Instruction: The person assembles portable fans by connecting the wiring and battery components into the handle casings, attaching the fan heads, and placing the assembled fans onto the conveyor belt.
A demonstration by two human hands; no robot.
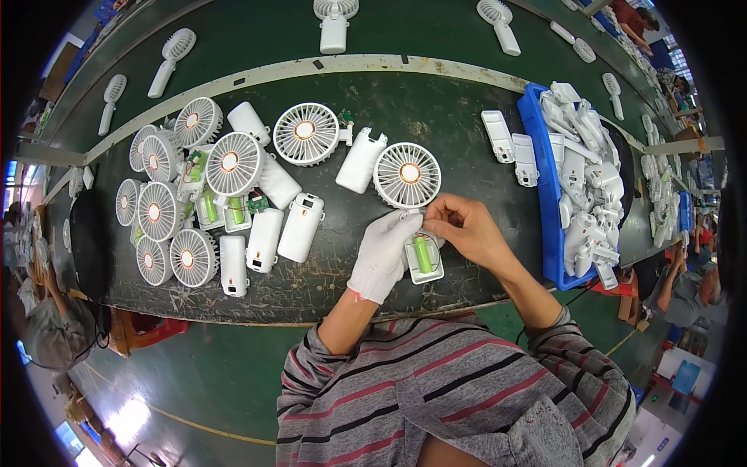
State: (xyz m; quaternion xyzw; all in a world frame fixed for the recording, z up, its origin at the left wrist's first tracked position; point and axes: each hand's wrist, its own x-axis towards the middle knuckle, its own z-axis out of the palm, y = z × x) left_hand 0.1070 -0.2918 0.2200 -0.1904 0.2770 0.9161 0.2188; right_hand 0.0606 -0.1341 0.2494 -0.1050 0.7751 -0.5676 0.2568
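My left hand [387,253], in a white glove, is closed around the neck of a white handheld fan [408,175]. The fan's round head with an orange centre ring points away from me. Its handle lies open toward me, showing a green battery cell [422,254] in a white half shell. Bare, my right hand [465,227] pinches thumb and forefinger together beside the neck, at the top of the open handle. Whatever is between those fingertips is too small to make out. A white handle shell [362,160] stands just left of the fan head.
More fan heads [232,163] with exposed green cells and circuit boards crowd the left of the dark bench [459,101], among white handle shells [301,226]. A blue bin [535,117] of white shell parts is at the right, two loose covers [498,136] beside it. Finished-looking fans [334,31] lie beyond the pale rail.
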